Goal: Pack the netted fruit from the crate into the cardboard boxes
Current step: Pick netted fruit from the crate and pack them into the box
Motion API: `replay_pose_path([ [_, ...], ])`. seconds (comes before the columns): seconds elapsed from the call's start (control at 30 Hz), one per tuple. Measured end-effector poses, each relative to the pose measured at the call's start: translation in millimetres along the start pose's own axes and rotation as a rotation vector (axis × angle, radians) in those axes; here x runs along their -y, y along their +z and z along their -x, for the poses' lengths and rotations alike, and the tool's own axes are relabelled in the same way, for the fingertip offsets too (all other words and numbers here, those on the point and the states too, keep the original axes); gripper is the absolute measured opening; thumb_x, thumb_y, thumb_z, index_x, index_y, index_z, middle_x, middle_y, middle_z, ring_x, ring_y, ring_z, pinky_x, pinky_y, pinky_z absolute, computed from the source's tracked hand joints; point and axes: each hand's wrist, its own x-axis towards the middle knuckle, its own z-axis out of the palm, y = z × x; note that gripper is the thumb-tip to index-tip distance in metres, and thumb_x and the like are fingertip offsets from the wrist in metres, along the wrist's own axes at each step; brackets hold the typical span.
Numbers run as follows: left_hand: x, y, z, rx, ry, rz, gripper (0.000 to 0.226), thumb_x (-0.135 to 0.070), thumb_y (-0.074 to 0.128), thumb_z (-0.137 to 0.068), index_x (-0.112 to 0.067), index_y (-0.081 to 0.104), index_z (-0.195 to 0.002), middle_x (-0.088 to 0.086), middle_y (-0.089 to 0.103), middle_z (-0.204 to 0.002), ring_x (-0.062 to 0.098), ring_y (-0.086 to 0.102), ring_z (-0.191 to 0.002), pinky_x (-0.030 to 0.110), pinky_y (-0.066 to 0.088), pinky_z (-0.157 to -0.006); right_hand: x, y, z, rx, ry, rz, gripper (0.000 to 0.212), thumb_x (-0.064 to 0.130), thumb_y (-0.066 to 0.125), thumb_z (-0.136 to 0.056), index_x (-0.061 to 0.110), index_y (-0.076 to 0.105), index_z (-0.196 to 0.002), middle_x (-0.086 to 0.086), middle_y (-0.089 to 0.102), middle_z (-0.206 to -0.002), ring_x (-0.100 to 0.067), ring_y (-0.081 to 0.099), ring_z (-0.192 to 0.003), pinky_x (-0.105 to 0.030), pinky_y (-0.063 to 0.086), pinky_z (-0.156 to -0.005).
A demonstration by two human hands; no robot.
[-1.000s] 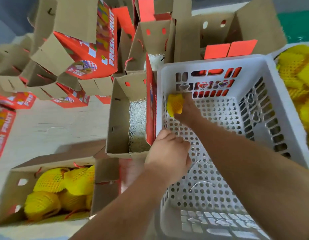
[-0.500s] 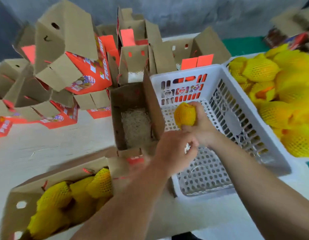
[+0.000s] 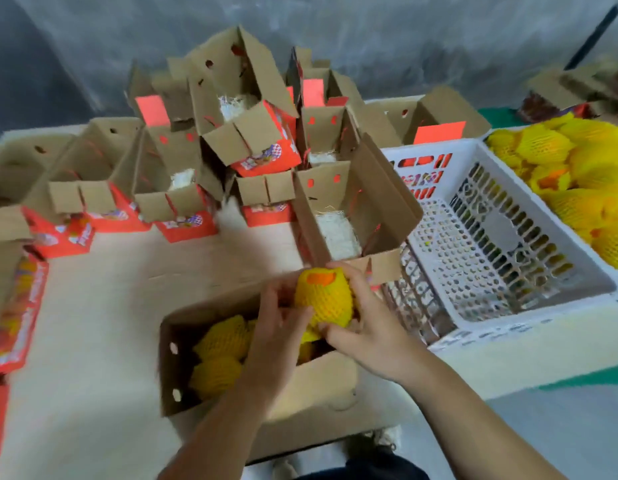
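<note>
Head view:

- We find both hands around one netted fruit, held just above the near cardboard box. The right hand cups it from below and the far side, fingers curled round it. The left hand lies against its left face with fingers spread and lightly bent, touching the net.
- We judge the two-handed hold is meant to steady and turn the fruit so that it drops into the gap left in the box.
- The near box already holds several yellow netted fruits, packed toward its left end; the held fruit hangs over the right end.
- The white crate stands just right of the box and shows no fruit inside; we take the held piece as the last from it.
- A second crate of netted fruit sits at far right, touching the white one.
- An open box lined with white shredded filler waits directly behind the hands, in our judgement next for filling.
- More open boxes crowd the rear of the bench, flaps up for access.
- Printing on the red box panels is too blurred to read; we record no brand.
</note>
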Motion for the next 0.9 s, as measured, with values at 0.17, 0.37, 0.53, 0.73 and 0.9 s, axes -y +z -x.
replay_pose_path([
  [0.17, 30, -101, 12, 0.098, 0.052, -0.889, 0.016, -0.044, 0.055, -0.100, -0.035, 0.068, -0.104, -0.015, 0.070, -0.096, 0.005, 0.065, -0.090, 0.027, 0.050, -0.085, -21, 41, -26, 0.051, -0.056, 0.465, 0.076, 0.023, 0.070, -0.066, 0.023, 0.052, -0.141, -0.001, 0.051, -0.131, -0.020, 0.043, -0.130, -0.045, 0.037, -0.110],
  [0.37, 49, -114, 27, -0.039, 0.194, -1.259, 0.030, -0.042, 0.043, -0.093, -0.029, 0.070, -0.091, -0.009, 0.070, -0.087, 0.017, 0.063, -0.085, 0.035, 0.043, -0.083, -25, 46, -56, 0.616, 0.274, 0.663, 0.064, 0.026, 0.067, -0.090, 0.043, 0.045, -0.148, 0.005, 0.037, -0.153, -0.014, 0.036, -0.143, -0.013, 0.026, -0.107],
  [0.53, 54, -115, 23, -0.096, 0.143, -1.260, 0.033, -0.048, 0.043, -0.089, -0.030, 0.071, -0.089, -0.009, 0.071, -0.084, 0.019, 0.064, -0.075, 0.029, 0.039, -0.066, -9, 78, -81, 0.782, 0.341, 0.920, 0.052, 0.035, 0.064, -0.100, 0.042, 0.048, -0.149, 0.003, 0.037, -0.159, -0.022, 0.037, -0.146, -0.031, 0.030, -0.118],
  [0.73, 56, -113, 19, -0.039, 0.048, -1.235, 0.035, -0.052, 0.045, -0.087, -0.038, 0.071, -0.105, -0.014, 0.072, -0.101, 0.017, 0.065, -0.095, 0.029, 0.042, -0.073, -15, 125, -83, 0.761, 0.240, 1.175, 0.058, 0.032, 0.072, -0.092, 0.013, 0.041, -0.138, -0.010, 0.054, -0.135, -0.032, 0.057, -0.122, -0.033, 0.045, -0.091],
  [0.9, 49, -108, 5, 0.305, 0.057, -1.099, 0.043, -0.044, 0.057, -0.100, -0.037, 0.057, -0.143, -0.011, 0.055, -0.145, 0.019, 0.047, -0.133, 0.036, 0.038, -0.111, -17, 68, -84, 0.586, 0.251, 1.172, 0.059, 0.033, 0.068, -0.089, 0.030, 0.040, -0.141, -0.005, 0.041, -0.144, -0.030, 0.045, -0.128, -0.034, 0.041, -0.098],
])
